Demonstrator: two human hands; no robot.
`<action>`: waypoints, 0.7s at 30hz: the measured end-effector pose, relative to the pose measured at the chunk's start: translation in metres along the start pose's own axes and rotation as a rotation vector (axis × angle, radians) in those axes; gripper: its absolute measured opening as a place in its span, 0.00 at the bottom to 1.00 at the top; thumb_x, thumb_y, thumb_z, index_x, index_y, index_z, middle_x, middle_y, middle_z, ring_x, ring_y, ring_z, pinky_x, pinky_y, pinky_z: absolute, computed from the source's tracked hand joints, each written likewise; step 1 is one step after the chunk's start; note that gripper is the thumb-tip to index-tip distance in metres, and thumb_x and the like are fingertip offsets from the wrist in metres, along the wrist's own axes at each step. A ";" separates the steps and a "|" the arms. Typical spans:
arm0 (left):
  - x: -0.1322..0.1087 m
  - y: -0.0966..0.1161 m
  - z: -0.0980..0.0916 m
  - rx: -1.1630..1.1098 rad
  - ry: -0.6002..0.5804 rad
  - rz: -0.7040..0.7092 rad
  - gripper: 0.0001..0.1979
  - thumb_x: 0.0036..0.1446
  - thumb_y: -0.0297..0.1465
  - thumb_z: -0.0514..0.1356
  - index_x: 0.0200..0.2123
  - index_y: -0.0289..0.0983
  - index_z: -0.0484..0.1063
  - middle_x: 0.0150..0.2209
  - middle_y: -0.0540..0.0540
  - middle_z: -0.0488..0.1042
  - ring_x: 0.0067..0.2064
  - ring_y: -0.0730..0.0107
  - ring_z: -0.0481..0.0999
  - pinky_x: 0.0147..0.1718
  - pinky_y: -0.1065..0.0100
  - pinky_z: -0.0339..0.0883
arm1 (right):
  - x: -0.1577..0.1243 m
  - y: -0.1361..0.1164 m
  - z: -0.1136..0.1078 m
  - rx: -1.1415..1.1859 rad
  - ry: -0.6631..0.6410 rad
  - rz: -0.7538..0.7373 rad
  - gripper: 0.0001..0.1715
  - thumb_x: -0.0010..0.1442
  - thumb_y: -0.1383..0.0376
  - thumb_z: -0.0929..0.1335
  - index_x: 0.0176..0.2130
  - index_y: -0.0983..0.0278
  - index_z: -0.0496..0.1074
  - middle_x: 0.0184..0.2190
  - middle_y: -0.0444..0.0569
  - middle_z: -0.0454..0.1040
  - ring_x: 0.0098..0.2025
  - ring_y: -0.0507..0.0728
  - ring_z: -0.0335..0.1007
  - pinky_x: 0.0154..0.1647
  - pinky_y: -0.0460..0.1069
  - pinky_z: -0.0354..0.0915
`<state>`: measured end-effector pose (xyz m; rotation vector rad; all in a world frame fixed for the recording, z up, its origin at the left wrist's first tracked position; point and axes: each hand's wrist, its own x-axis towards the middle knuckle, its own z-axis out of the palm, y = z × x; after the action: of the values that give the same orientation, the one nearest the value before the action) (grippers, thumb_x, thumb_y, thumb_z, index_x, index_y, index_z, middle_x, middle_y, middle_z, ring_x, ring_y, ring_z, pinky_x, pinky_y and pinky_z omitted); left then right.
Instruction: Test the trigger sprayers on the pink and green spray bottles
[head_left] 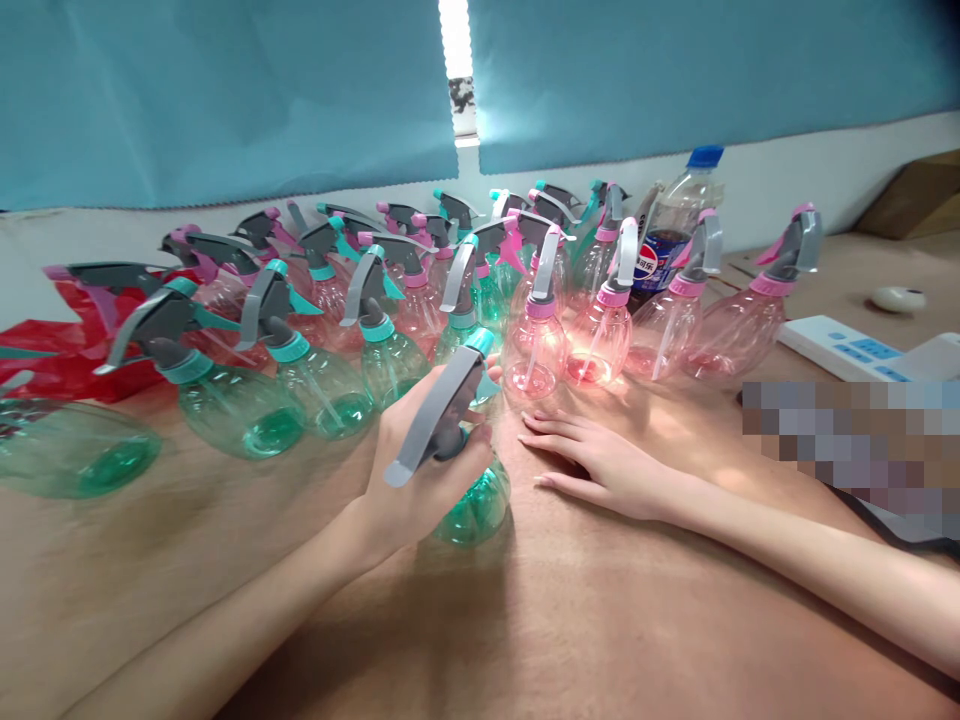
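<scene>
My left hand (409, 465) is wrapped round the neck of a green spray bottle (476, 505), which has a grey trigger head with a teal nozzle. That bottle stands upright on the table, or just above it; I cannot tell which. Flat on the tabletop rests my right hand (600, 460), fingers spread and holding nothing. Just beyond it stand pink spray bottles, among them one (534, 355) with a pink collar and another (600, 345) beside it. Left of my left hand, green spray bottles such as this one (322, 390) stand in a row.
More pink and green spray bottles crowd the back of the wooden table (360, 640). A cola bottle (664, 235) with a blue cap stands behind them. Red plastic (112, 345) lies at the left. A white power strip (847, 350) and a white mouse-like object (898, 299) lie right.
</scene>
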<state>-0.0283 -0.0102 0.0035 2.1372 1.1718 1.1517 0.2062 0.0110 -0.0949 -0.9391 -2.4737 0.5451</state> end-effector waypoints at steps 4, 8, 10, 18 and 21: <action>-0.001 0.001 -0.001 -0.003 0.002 0.002 0.16 0.57 0.26 0.57 0.49 0.35 0.70 0.36 0.47 0.71 0.31 0.70 0.71 0.36 0.64 0.72 | 0.000 0.000 0.000 -0.014 -0.002 -0.003 0.30 0.67 0.51 0.65 0.62 0.62 0.67 0.64 0.58 0.66 0.66 0.66 0.60 0.64 0.65 0.61; -0.001 0.003 -0.002 0.006 -0.001 -0.010 0.16 0.57 0.27 0.57 0.50 0.36 0.69 0.37 0.47 0.72 0.30 0.70 0.70 0.35 0.64 0.71 | 0.000 0.001 0.001 -0.005 0.003 -0.001 0.30 0.67 0.51 0.65 0.62 0.61 0.67 0.64 0.57 0.66 0.66 0.66 0.60 0.64 0.65 0.61; -0.001 0.003 -0.002 0.021 0.001 -0.014 0.15 0.57 0.28 0.56 0.48 0.37 0.69 0.33 0.49 0.70 0.27 0.71 0.68 0.30 0.65 0.69 | 0.000 0.001 0.001 -0.001 0.004 0.000 0.30 0.67 0.51 0.65 0.62 0.61 0.68 0.64 0.57 0.66 0.66 0.66 0.61 0.64 0.65 0.60; 0.003 0.009 -0.003 0.029 -0.009 -0.086 0.05 0.52 0.29 0.57 0.34 0.41 0.64 0.26 0.53 0.66 0.21 0.74 0.63 0.22 0.67 0.61 | 0.001 -0.001 -0.001 0.001 -0.007 -0.004 0.30 0.67 0.51 0.65 0.62 0.62 0.68 0.64 0.59 0.66 0.66 0.67 0.60 0.64 0.66 0.61; 0.003 0.013 -0.004 0.044 -0.012 -0.093 0.07 0.52 0.29 0.56 0.36 0.42 0.64 0.27 0.53 0.67 0.23 0.72 0.67 0.24 0.67 0.63 | 0.001 -0.001 -0.001 0.007 0.004 -0.007 0.29 0.67 0.52 0.65 0.62 0.61 0.68 0.64 0.58 0.66 0.66 0.67 0.61 0.63 0.67 0.61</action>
<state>-0.0244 -0.0150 0.0156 2.0948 1.2884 1.0805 0.2056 0.0108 -0.0938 -0.9282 -2.4690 0.5490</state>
